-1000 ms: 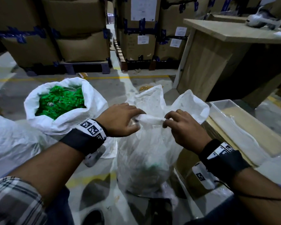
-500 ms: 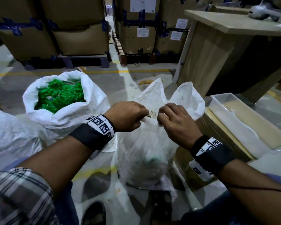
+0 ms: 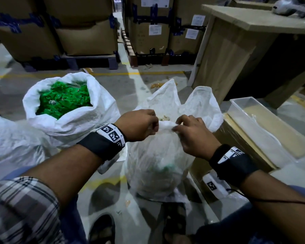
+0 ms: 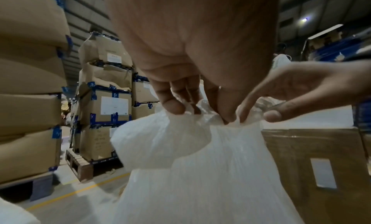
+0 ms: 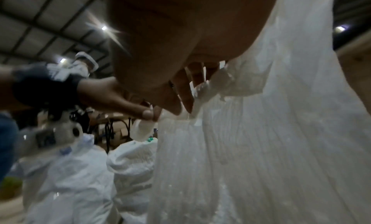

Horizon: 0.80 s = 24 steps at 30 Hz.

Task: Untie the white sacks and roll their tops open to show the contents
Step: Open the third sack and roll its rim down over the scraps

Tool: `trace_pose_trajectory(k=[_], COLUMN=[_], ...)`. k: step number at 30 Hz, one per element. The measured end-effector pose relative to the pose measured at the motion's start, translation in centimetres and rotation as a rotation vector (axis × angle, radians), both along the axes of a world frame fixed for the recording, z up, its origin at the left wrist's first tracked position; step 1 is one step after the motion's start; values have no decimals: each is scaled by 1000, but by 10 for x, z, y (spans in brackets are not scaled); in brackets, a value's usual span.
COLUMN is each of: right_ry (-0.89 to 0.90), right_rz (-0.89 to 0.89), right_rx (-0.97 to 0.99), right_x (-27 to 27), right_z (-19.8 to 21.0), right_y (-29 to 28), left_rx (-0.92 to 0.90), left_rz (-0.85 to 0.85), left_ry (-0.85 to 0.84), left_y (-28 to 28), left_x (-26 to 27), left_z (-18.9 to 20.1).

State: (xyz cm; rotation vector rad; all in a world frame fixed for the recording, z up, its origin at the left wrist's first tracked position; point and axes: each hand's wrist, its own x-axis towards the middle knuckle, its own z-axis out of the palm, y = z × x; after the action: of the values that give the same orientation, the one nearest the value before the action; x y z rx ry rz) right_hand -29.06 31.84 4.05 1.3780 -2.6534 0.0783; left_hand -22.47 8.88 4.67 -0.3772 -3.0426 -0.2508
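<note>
the near rim of the middle sack [image 3: 158,161], standing on the floor between the feet, was pinched by the curled fingers of the left hand [image 3: 139,125] and right hand [image 3: 192,136], probably to start a roll. an opened sack [image 3: 69,124] of green pieces stood just left; a carton [image 3: 236,138] crowded the right side.

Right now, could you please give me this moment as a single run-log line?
step: untying middle sack | left hand: pinches twisted neck | right hand: pinches same neck | far-left sack: rolled open, green contents showing
</note>
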Motion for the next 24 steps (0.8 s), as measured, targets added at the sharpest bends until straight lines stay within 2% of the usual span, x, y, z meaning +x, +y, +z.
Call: trace_pose_trajectory(k=[4, 8, 11, 15, 17, 21, 24], right_ry=[-26, 138, 309, 416, 349, 165, 88], right_rz=[4, 23, 91, 66, 62, 63, 37], right_rx=[-95, -57, -121, -187, -127, 94, 144], right_x=[-5, -3, -7, -21, -20, -7, -2], right_z=[4, -3, -4, 1, -4, -21, -23], right_y=[-2, -6, -5, -4, -4, -7, -8], left_rx=[-141, -362, -340, -291, -290, -354, -398], left_rz=[55, -71, -196, -174, -171, -140, -76], left_ry=[111, 247, 410, 582, 560, 402, 287], left_y=[-2, 4, 3, 6, 10, 10, 10], left_x=[-6, -5, -3, -10, -11, -8, -10], left_z=[-1, 6, 7, 8, 2, -22, -29])
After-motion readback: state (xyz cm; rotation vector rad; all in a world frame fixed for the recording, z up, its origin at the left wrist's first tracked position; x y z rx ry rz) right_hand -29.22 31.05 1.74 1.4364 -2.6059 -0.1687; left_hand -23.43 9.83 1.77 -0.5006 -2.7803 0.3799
